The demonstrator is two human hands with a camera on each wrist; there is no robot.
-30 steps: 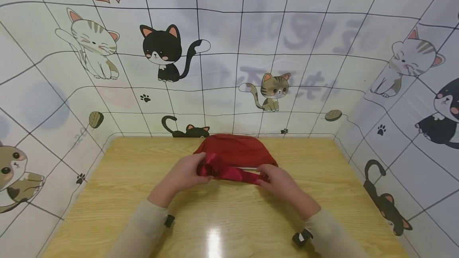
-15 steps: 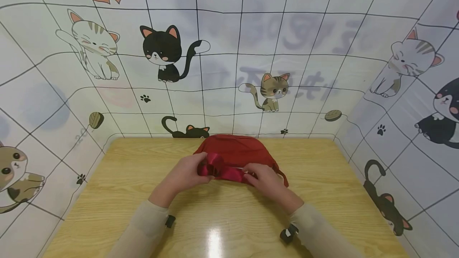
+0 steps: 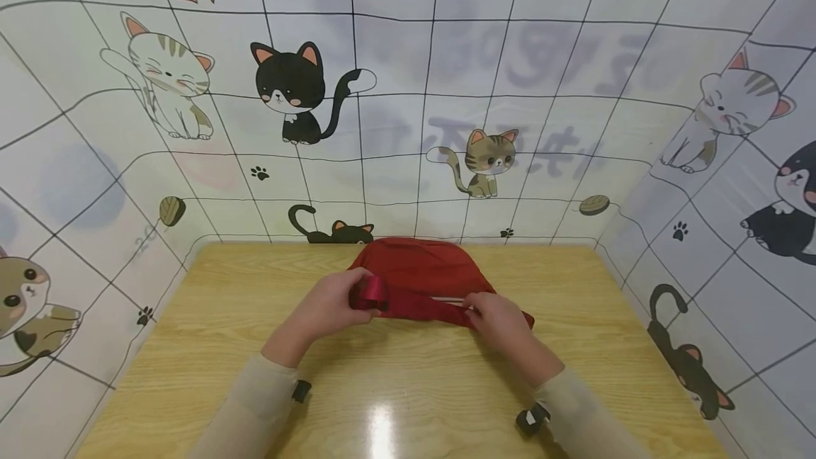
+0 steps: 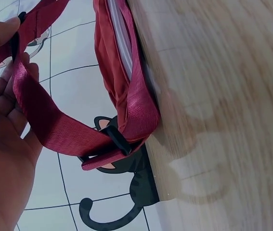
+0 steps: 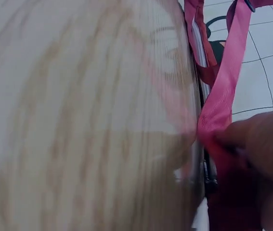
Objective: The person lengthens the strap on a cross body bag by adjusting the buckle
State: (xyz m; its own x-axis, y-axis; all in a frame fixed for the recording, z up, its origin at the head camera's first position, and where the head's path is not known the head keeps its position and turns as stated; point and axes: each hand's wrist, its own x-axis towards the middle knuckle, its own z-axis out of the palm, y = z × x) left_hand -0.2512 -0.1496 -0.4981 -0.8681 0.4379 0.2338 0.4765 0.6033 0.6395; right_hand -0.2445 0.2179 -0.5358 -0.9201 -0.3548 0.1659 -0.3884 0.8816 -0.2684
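A red waist bag (image 3: 421,264) lies on the table towards the back, with a pale zip along its front edge. Its crimson strap (image 3: 408,304) runs in front of it between both hands. My left hand (image 3: 328,303) pinches the strap at its left end, where it bends into a loop. In the left wrist view, thumb and fingers hold it by a black plastic piece, and a black slider (image 4: 119,139) sits lower on the webbing. With thumb and fingers, my right hand (image 3: 503,321) pinches the strap further right; the right wrist view shows the webbing (image 5: 227,82) stretching away from it.
The wooden table (image 3: 395,388) reaches back to a wall covering (image 3: 408,126) printed with cats and grid lines, which also stands at both sides. A dark band device (image 3: 533,418) shows at the right wrist.
My right hand first slid left along the strap, then moved back right, and the strap between the hands is now straighter. The left hand stays almost in place, its loop looking smaller.
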